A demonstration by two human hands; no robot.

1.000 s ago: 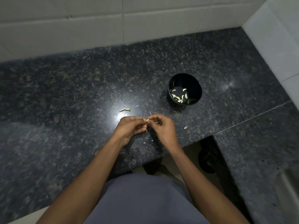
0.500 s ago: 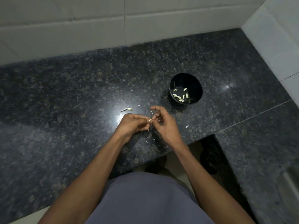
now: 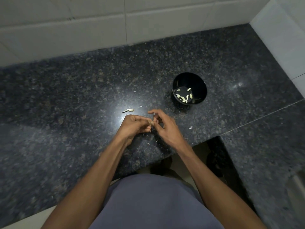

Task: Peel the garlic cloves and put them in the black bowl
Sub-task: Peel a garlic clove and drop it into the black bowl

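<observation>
The left hand (image 3: 134, 125) has its fingers curled in and pinches a small garlic clove (image 3: 151, 123) at its fingertips, while the right hand (image 3: 165, 126) meets it there, thumb and a bent finger on the clove and the forefinger lifted free. Both hands hover low over the dark speckled table (image 3: 66, 113), where scraps of skin (image 3: 190, 128) lie scattered and one unpeeled clove (image 3: 128, 110) lies just beyond the left hand. Farther off to the right stands the black bowl (image 3: 198, 83) with peeled cloves (image 3: 183, 97) lying in its bottom.
</observation>
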